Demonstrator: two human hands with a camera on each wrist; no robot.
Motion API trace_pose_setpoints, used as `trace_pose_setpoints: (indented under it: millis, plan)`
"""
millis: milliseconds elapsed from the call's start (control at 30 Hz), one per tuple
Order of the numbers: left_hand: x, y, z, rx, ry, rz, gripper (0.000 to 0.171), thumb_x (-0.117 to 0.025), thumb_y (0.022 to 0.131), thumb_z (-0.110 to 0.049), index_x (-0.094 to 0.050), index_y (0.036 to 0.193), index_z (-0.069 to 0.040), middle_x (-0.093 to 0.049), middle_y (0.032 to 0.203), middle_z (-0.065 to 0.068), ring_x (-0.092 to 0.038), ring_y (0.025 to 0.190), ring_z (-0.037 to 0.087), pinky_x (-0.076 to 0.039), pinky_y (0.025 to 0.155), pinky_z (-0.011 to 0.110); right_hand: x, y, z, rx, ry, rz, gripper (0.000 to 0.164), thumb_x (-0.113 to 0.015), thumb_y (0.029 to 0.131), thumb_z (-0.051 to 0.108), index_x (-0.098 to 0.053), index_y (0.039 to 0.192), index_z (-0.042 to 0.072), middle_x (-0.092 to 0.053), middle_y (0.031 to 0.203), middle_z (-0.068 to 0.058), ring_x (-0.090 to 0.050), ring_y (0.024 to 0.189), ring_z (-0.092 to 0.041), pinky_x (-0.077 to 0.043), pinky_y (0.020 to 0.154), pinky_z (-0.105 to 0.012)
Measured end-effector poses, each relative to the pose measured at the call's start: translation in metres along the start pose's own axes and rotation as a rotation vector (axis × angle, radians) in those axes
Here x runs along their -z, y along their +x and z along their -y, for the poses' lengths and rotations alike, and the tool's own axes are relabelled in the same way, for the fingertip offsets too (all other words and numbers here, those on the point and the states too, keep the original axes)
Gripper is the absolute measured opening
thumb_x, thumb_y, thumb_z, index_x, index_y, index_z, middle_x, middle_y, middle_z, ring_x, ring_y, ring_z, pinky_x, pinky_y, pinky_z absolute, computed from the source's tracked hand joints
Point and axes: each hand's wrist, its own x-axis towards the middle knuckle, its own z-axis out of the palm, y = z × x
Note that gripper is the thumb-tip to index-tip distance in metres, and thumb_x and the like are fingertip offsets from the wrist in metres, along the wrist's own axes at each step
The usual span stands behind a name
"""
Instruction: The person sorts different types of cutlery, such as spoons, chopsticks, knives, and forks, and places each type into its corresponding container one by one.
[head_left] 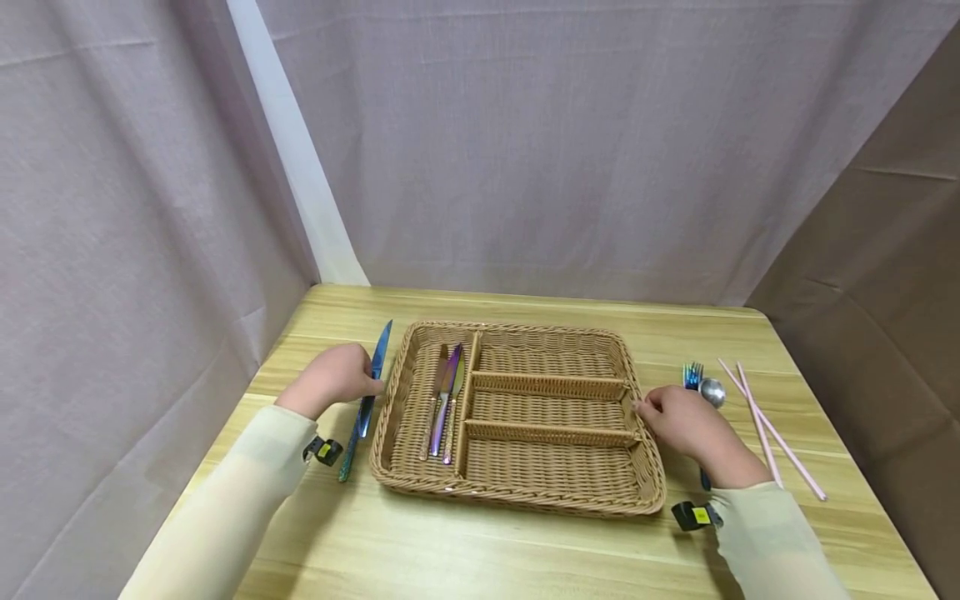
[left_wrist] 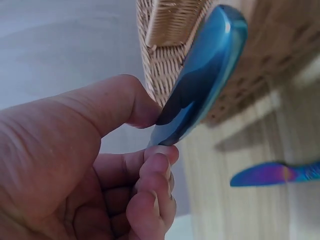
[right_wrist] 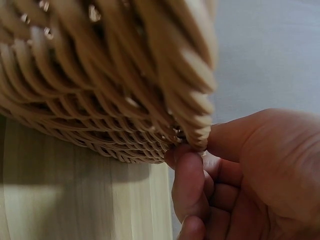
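Observation:
My left hand (head_left: 333, 379) pinches a shiny blue knife (head_left: 381, 350) between thumb and fingertips, just outside the basket's left side. In the left wrist view the wide, rounded end of that knife (left_wrist: 205, 75) overlaps the basket wall. Another knife (left_wrist: 272, 174), blue and purple, lies on the table below it. The wicker basket (head_left: 525, 500) has a long left compartment and three on the right. Three knives (head_left: 444, 404) lie lengthwise in the left compartment. My right hand (head_left: 686, 423) grips the basket's right rim (right_wrist: 192, 95), thumb and fingers on either side of it.
Beyond the right hand lie a blue fork (head_left: 692, 375) and a round metal spoon (head_left: 712, 392), partly covered by the hand. Two pink chopsticks (head_left: 765, 425) cross farther right. The wooden table (head_left: 420, 542) meets grey curtains at its back and sides.

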Motion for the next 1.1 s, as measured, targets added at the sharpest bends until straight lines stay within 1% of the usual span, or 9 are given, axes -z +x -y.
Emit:
trace_pose_setpoints:
  millis: [133, 233, 400, 500, 667, 767, 867, 967, 1100]
  plan:
    - [0.002, 0.005, -0.012, -0.010, 0.014, 0.006, 0.058, -0.081, 0.093, -0.032, -0.039, 0.054, -0.023, -0.030, 0.050, -0.012, -0.026, 0.049, 0.007, -0.027, 0.050, 0.028, -0.001, 0.000, 0.000, 0.003, -0.001, -0.002, 0.041, -0.059, 0.112, 0.025, -0.054, 0.073, 0.015, -0.044, 0.064, 0.000, -0.045, 0.058, -0.018, -0.038, 0.055, -0.036]
    - [0.003, 0.008, -0.020, -0.007, 0.004, 0.020, 0.058, -0.080, 0.094, -0.032, -0.039, 0.054, -0.022, -0.031, 0.050, -0.011, -0.026, 0.048, 0.007, -0.026, 0.049, 0.027, -0.001, 0.000, 0.001, 0.002, -0.003, -0.003, 0.042, -0.060, 0.112, 0.024, -0.053, 0.072, 0.015, -0.043, 0.063, 0.001, -0.045, 0.057, -0.018, -0.038, 0.055, -0.036]
    - [0.005, 0.014, -0.032, 0.001, -0.011, 0.030, 0.056, -0.080, 0.093, -0.030, -0.038, 0.056, -0.022, -0.031, 0.053, -0.010, -0.025, 0.050, 0.008, -0.025, 0.049, 0.026, -0.001, -0.001, 0.001, -0.001, 0.000, -0.009, 0.042, -0.060, 0.111, 0.025, -0.053, 0.072, 0.015, -0.044, 0.063, 0.000, -0.045, 0.057, -0.018, -0.038, 0.055, -0.036]
    - [0.006, 0.017, -0.040, -0.005, -0.003, 0.030, 0.055, -0.081, 0.092, -0.029, -0.039, 0.056, -0.022, -0.031, 0.053, -0.010, -0.026, 0.051, 0.008, -0.026, 0.049, 0.026, 0.000, -0.001, 0.002, 0.000, -0.001, -0.008, 0.041, -0.060, 0.112, 0.025, -0.054, 0.072, 0.015, -0.045, 0.064, 0.000, -0.045, 0.058, -0.018, -0.038, 0.055, -0.036]
    - [0.004, 0.023, -0.051, -0.003, 0.012, 0.061, 0.055, -0.081, 0.090, -0.027, -0.039, 0.056, -0.022, -0.031, 0.053, -0.010, -0.026, 0.051, 0.008, -0.027, 0.049, 0.027, 0.000, -0.001, 0.001, 0.004, -0.003, -0.005, 0.041, -0.059, 0.112, 0.026, -0.055, 0.073, 0.015, -0.045, 0.064, 0.000, -0.045, 0.058, -0.018, -0.038, 0.055, -0.036]
    - [0.003, 0.025, -0.055, -0.010, 0.029, 0.066, 0.054, -0.082, 0.090, -0.028, -0.039, 0.057, -0.022, -0.031, 0.054, -0.009, -0.028, 0.052, 0.010, -0.030, 0.051, 0.029, 0.000, -0.001, 0.002, 0.003, -0.001, -0.006, 0.041, -0.060, 0.112, 0.025, -0.055, 0.072, 0.015, -0.045, 0.063, 0.001, -0.045, 0.057, -0.018, -0.038, 0.055, -0.036]
    - [0.000, 0.028, -0.058, -0.021, 0.048, 0.060, 0.050, -0.082, 0.088, -0.027, -0.042, 0.060, -0.021, -0.037, 0.057, -0.008, -0.035, 0.054, 0.012, -0.035, 0.053, 0.031, -0.001, -0.001, 0.002, 0.006, 0.000, -0.008, 0.041, -0.060, 0.112, 0.024, -0.054, 0.072, 0.015, -0.044, 0.063, 0.001, -0.045, 0.057, -0.018, -0.038, 0.055, -0.036]
    - [-0.004, 0.030, -0.060, -0.014, 0.049, 0.066, 0.045, -0.083, 0.088, -0.027, -0.046, 0.063, -0.020, -0.042, 0.060, -0.006, -0.041, 0.057, 0.014, -0.039, 0.055, 0.032, 0.000, -0.001, 0.002, 0.012, -0.001, -0.010, 0.041, -0.060, 0.112, 0.025, -0.054, 0.072, 0.015, -0.045, 0.063, 0.000, -0.045, 0.057, -0.018, -0.038, 0.055, -0.036]
    - [-0.009, 0.031, -0.062, 0.009, 0.030, 0.081, 0.044, -0.084, 0.089, -0.026, -0.047, 0.065, -0.019, -0.042, 0.061, -0.005, -0.040, 0.056, 0.014, -0.039, 0.055, 0.032, 0.001, -0.001, 0.001, 0.017, -0.002, -0.012, 0.041, -0.059, 0.112, 0.025, -0.056, 0.073, 0.015, -0.047, 0.064, 0.000, -0.046, 0.058, -0.019, -0.039, 0.055, -0.037]
